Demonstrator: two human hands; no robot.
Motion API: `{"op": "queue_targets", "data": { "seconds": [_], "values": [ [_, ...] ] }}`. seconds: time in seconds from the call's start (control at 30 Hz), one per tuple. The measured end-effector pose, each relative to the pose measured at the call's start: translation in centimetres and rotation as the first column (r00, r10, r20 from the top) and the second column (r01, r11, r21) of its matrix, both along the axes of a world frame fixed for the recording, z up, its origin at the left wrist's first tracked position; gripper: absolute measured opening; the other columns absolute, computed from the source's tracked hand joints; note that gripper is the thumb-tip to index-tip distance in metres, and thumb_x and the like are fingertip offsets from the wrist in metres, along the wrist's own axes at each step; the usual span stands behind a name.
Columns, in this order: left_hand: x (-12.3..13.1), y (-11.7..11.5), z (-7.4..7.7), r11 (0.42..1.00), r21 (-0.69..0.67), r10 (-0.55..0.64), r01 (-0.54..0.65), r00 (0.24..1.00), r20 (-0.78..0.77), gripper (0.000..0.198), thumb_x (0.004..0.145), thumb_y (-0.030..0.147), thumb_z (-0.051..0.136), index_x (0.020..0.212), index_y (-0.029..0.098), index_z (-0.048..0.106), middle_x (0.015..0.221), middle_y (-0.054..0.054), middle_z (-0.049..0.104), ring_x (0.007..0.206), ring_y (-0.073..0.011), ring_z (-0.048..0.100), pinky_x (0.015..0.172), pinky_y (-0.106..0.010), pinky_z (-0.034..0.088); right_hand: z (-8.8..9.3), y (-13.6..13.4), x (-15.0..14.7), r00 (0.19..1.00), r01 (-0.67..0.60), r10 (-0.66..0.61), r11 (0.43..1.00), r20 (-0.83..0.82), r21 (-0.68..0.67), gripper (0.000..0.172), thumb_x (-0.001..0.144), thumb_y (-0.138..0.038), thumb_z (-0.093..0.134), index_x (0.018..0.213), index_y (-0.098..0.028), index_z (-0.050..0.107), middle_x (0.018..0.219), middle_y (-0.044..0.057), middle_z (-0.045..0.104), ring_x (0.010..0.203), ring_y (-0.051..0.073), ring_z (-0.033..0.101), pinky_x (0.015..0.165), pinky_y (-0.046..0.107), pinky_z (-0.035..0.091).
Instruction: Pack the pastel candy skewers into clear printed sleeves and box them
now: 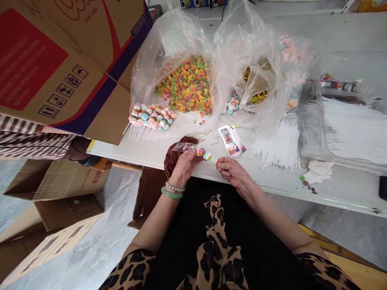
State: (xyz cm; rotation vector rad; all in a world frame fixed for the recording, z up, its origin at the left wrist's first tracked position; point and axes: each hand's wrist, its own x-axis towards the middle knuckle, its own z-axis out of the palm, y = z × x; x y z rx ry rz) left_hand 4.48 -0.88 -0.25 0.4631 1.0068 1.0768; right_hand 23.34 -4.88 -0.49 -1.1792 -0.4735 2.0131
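L hand (pixel 183 168) gripped printed wrapper (pixel 184 147), R hand (pixel 232 170) pinched candy-ring stick (pixel 209 157). Filled sticks (pixel 151 119) lay done in bag; loose rings (pixel 184 86), bare sticks (pixel 273 147) remained.

The head camera looks forward and down, close above the left hand (pixel 183 167) and right hand (pixel 232 170).

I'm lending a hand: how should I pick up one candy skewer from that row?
Pinch the bare white stick of a candy skewer, coming from the near table edge: the sticks poke out that way, clear of the candies, which sit tightly packed.
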Motion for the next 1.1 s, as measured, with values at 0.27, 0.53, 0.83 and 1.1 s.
{"op": "queue_targets", "data": {
  "seconds": [0.27, 0.53, 0.83, 1.1],
  "values": [
    [-1.3, 0.4, 0.1, 0.994, -0.032, -0.105, 0.103, 0.99, -0.089, 0.029, 0.062, 0.036, 0.085, 0.073, 0.013, 0.07, 0.078, -0.007, 0.07, 0.076, -0.0177, 0.064, 0.076, -0.032, 0.053, -0.2, 0.0, 0.8, 0.982, -0.182, 0.178, 0.981, -0.064, -0.072, 0.02, 0.06, -0.02, 0.069, 0.075, -0.016, 0.056, 0.054, -0.006, 0.053, 0.037, 0.0, 0.017, 0.037, 0.017, 0.007],
    [-1.6, 0.5, 0.2, 0.998, -0.027, -0.06, 0.057, 0.986, -0.158, 0.032, 0.059, 0.029, 0.086, 0.081, 0.011, 0.071, 0.073, -0.005, 0.068, 0.068, -0.0139, 0.061, 0.072, -0.03, 0.051, 0.6, -1.3, -0.1, 0.738, -0.227, -0.136, 0.872, 0.661, 0.433, 0.01, 0.075, -0.025, 0.056, 0.071, -0.023, 0.064, 0.062, -0.003, 0.058, 0.059, 0.013, 0.049, 0.058, 0.025, 0.037],
    [1.7, -1.4, 0.1, 0.994, -0.086, 0.063, -0.062, 0.998, 0.009, 0.029, 0.062, 0.031, 0.084, 0.081, 0.015, 0.069, 0.081, -0.003, 0.069, 0.078, -0.0167, 0.064, 0.079, -0.036, 0.052, -0.1, -2.2, -1.0, 0.278, -0.617, -0.537, 0.536, 0.797, 0.576, 0.026, 0.095, -0.018, 0.039, 0.093, -0.02, 0.064, 0.079, 0.004, 0.067, 0.071, 0.015, 0.059, 0.062, 0.026, 0.036],
    [0.7, -1.5, -0.3, 0.989, -0.139, -0.055, 0.049, 0.998, -0.044, 0.039, 0.061, 0.041, 0.085, 0.084, 0.013, 0.07, 0.081, -0.007, 0.07, 0.074, -0.0176, 0.064, 0.074, -0.034, 0.052, -1.3, -2.4, -0.5, 0.068, -0.88, -0.722, 0.282, 0.689, 0.382, 0.025, 0.092, -0.008, 0.04, 0.093, -0.017, 0.064, 0.069, 0.002, 0.061, 0.061, 0.014, 0.047, 0.058, 0.032, 0.026]
  ]
}}
